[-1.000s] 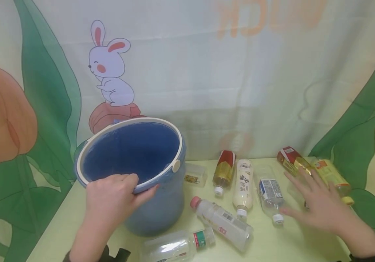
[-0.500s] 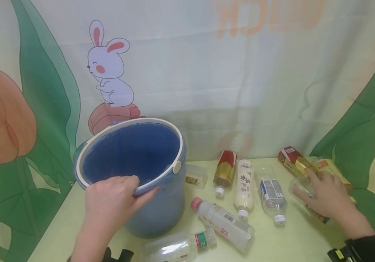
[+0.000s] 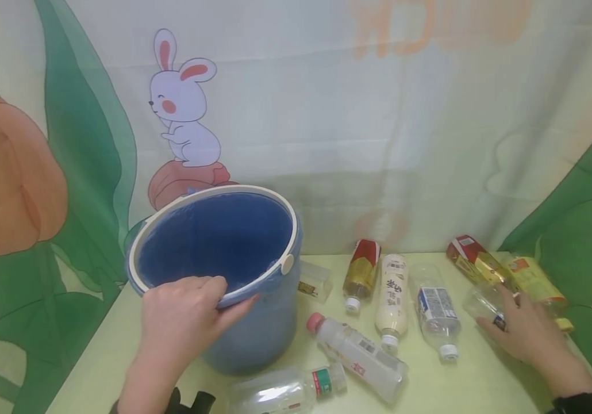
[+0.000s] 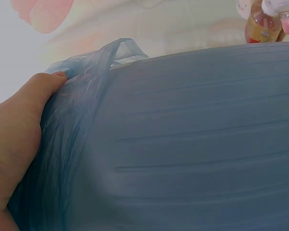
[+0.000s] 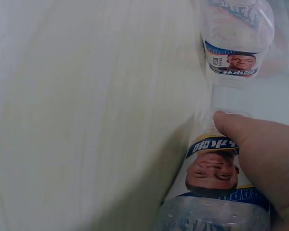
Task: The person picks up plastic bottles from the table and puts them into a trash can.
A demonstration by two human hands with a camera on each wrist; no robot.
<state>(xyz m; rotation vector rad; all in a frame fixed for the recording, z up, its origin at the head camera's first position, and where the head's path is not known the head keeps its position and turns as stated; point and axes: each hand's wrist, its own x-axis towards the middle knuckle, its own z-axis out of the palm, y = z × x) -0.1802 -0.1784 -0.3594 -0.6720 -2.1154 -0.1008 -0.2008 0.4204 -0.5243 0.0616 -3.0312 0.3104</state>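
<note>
My left hand [image 3: 182, 316] grips the near rim of a blue bucket [image 3: 260, 339], thumb outside and fingers over the edge. Thin blue plastic bag [image 4: 77, 115] bunches under that thumb in the left wrist view. Over on the right, my right hand [image 3: 531, 333] holds a clear plastic bottle [image 3: 482, 299] lying on the table. Its thumb lies along the side of this bottle [image 5: 212, 207], by the label, in the right wrist view; the other fingers are hidden there. A second clear bottle [image 3: 438, 310] with a similar label lies to the left of the hand.
Behind the right hand lie a red-and-gold bottle [image 3: 474, 259] and a yellow-labelled bottle [image 3: 539, 282]. Towards the middle are another red-topped bottle [image 3: 362, 270], a milk-tea bottle [image 3: 393, 299], a pink-capped bottle [image 3: 360, 356] and a large clear bottle [image 3: 280, 394]. A printed curtain [image 3: 327, 115] hangs behind.
My right hand has come down from above the table onto the clear bottle and taken hold of it. The left hand stays on the bucket rim. The head view has shifted slightly.
</note>
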